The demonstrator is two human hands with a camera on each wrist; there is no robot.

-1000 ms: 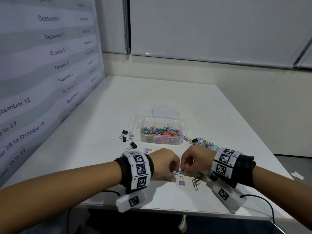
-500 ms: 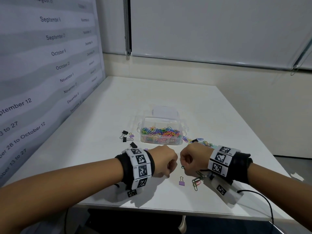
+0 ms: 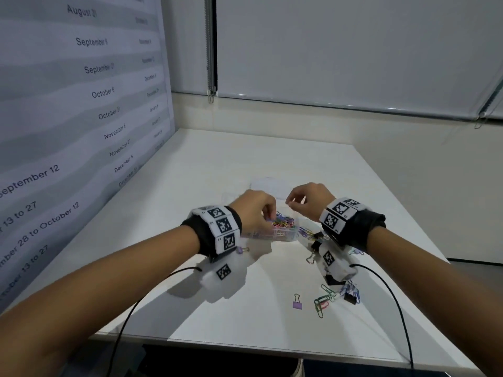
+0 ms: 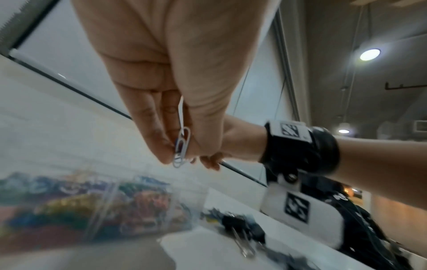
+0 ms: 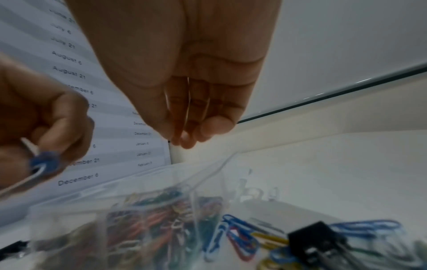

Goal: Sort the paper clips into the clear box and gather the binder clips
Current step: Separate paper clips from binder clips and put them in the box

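Where a second ago both hands were down at the near edge of the tabletop (image 3: 245, 148), picking among the loose clips, they have now come up and forward and hang over the clear box (image 3: 283, 235). Left hand (image 3: 254, 210) pinches two paper clips (image 4: 181, 149) between thumb and fingertips, a white one and a blue one, just above the box's open top. Right hand (image 3: 309, 198) has its fingers curled in with the tips bunched together; something thin, perhaps a clip, may lie across them in the right wrist view, but I cannot tell for sure what it is or whether it is held. To my eye this is the drop: one more small load is about to go in, so the sorting moves on a notch and is not finished.

That box sits open mid-tabletop and is already well filled with paper clips of many colours, lying in a tangled heap. I see no binder clip inside it, though the blur hides detail.

Outside it, work remains. Just to its right lies a small pile of paper clips (image 5: 233, 235), blue, red and yellow, mixed with a black binder clip (image 5: 317, 243). Nearer the edge are a purple binder clip (image 3: 297, 303) lying alone and a green and red cluster of paper clips (image 3: 322, 302), with more clips just beside it under the right wrist camera. Binder clips look scattered, not yet gathered
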